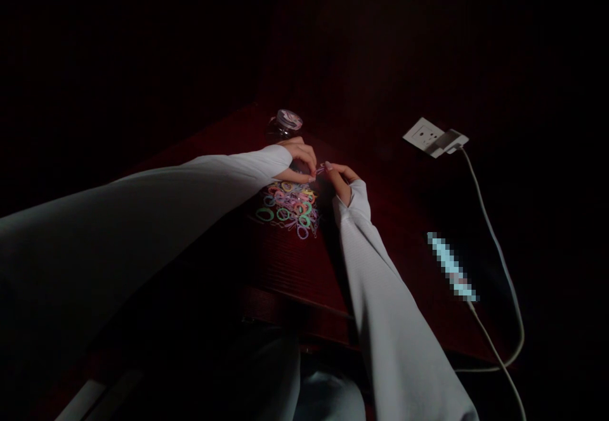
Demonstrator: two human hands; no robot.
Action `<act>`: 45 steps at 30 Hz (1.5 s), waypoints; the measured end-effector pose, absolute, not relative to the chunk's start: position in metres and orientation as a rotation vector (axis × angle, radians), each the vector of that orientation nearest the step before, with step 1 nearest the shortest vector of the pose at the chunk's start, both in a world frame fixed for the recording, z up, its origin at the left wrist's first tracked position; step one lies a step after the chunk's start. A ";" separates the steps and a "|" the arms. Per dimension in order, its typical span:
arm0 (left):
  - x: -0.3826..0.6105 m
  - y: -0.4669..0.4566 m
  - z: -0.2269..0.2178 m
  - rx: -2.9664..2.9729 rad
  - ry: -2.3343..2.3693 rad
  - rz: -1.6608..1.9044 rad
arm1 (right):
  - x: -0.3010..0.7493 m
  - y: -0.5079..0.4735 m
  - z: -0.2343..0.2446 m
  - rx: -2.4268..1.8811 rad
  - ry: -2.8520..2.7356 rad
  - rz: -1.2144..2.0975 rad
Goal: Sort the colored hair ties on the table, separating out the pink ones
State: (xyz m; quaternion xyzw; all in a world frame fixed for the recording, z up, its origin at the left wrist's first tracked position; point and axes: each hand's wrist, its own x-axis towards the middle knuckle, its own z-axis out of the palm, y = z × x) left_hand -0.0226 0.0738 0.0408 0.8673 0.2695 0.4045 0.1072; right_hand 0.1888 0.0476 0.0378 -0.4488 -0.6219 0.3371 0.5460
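Note:
A heap of small coloured hair ties (289, 202) lies on the dark red table. Just above its right side, my right hand (343, 179) pinches a pale, purplish hair tie (321, 168) between thumb and fingertips. My left hand (301, 160) reaches over the far edge of the heap with fingers curled. Its thumb and fingertips are closed at the other end of the same pale hair tie, though the low light blurs the exact contact. Behind my left hand stands a small clear jar (289, 120) with a patterned lid, its lower part hidden by the hand.
A white wall socket (423, 134) with a charger (451, 141) plugged in is at the right. From it a white cable (495, 237) hangs in a loop. A pixelated bright device (451, 266) lies on the table's right side. The table's front edge (304, 307) is near my lap.

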 end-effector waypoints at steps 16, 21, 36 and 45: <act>-0.018 0.071 0.041 2.540 0.909 1.282 | 0.188 0.053 0.033 -1.051 -1.480 0.773; -0.019 0.071 0.043 2.549 0.897 1.265 | 0.187 0.054 0.033 -1.056 -1.526 0.730; -0.019 0.067 0.045 2.531 0.875 1.277 | 0.188 0.051 0.035 -1.056 -1.464 0.782; -0.019 0.065 0.046 2.510 0.864 1.243 | 0.186 0.033 0.054 -1.104 -1.483 0.823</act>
